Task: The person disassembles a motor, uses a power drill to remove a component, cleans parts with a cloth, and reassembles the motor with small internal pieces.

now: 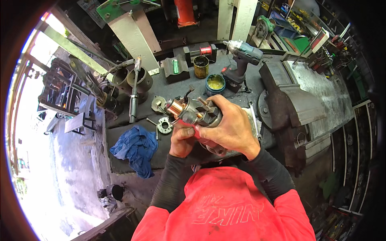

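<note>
Left hand, head view: the left hand (pixel 182 140) was curled closed round the near-left side of the motor unit, its thumb lying across the casing.
Right hand: the right hand (pixel 230 125) was spread over the unit's right side and had a firm hold, thumb pressed to the front.
Motor unit: the motor unit (pixel 187 117) was held in both hands on the near side of the blue tub and slightly to its left; a copper-coloured cylinder (pixel 175 107) showed at its upper left. Whether it touched the bench (pixel 161 89) could not be determined.
Landmark: the blue tub (pixel 215 84) stood open with yellow paste inside.
Ring plate: the ring plate (pixel 159 127) lay left of the tub, toward the near side.
Rag: the blue rag (pixel 136 146) was bunched well to the tub's left and nearer the person.
Can: the brown can (pixel 200 67) stood just beyond the tub, to its left.
Power tool: the cordless impact wrench (pixel 240 60) stood upright just right of the tub.
Spanner: the spanner (pixel 254 118) lay right of the tub, toward the near side.
Vise: the bench vise (pixel 299 105) stood well to the tub's right.
</note>
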A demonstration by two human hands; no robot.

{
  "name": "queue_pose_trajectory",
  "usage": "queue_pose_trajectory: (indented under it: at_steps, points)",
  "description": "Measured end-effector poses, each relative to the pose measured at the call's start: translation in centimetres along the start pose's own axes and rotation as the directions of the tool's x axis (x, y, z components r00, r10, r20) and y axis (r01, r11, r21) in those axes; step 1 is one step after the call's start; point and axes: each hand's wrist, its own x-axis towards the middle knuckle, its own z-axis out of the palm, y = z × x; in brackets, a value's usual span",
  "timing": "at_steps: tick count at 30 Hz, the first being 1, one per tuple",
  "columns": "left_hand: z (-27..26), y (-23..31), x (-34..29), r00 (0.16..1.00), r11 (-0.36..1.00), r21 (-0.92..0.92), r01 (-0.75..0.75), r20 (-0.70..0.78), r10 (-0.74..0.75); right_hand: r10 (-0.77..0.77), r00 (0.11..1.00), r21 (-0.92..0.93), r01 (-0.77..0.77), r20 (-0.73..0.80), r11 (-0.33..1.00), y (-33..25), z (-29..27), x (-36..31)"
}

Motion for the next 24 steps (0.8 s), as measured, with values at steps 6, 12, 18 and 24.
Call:
queue_pose_trajectory:
  at_steps: [6,12,18,24]
  points:
    - [-0.1,-2.9,-1.2,0.992,0.981,-0.192,0.038,-0.109,-0.060,0.076,0.994,-0.186,-0.062,0.072,0.981,0.0,-0.1,0.0]
    - [-0.1,-3.0,-1.7,0.986,0.999,-0.013,0.036,-0.165,-0.038,0.153,0.983,-0.231,-0.126,0.105,0.965,0.7,0.1,-0.9]
    - [-0.2,-1.2,-2.4,0.986,0.998,0.044,0.034,-0.162,-0.027,0.147,0.980,-0.332,-0.095,0.136,0.939,-1.2,1.2,-0.5]
    - [-0.8,-1.4,-2.9,0.985,0.999,0.035,0.032,-0.170,-0.025,0.131,0.976,-0.353,-0.063,0.173,0.934,-1.7,1.7,0.3]
